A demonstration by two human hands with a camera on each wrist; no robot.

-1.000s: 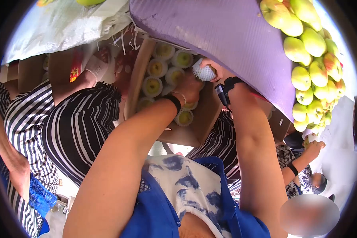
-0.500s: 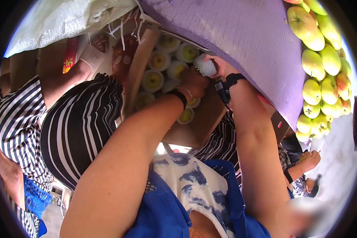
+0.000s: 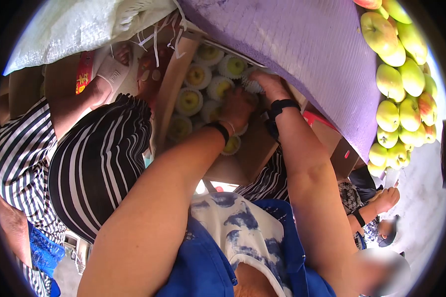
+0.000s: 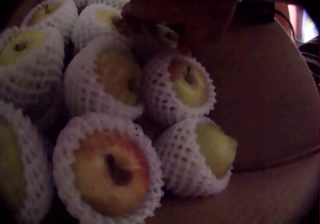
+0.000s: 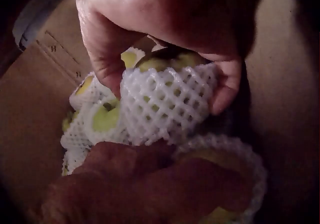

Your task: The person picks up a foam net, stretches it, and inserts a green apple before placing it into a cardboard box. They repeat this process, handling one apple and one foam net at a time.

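My right hand (image 5: 170, 19) grips an apple (image 5: 167, 101) just beside my left hand (image 3: 238, 107). The left's hold I can't tell remotely.

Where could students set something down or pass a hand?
The purple surface is bare between white sack and unwrapped apples; bare cardboard lies right of the netted apples in the left wrist view. Crowded: the box around left hand and right hand.

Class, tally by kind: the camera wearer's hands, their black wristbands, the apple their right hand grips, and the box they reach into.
Left hand plus right hand: 2
Black wristbands: 2
Netted apple: 1
Cardboard box: 1
Total: 6
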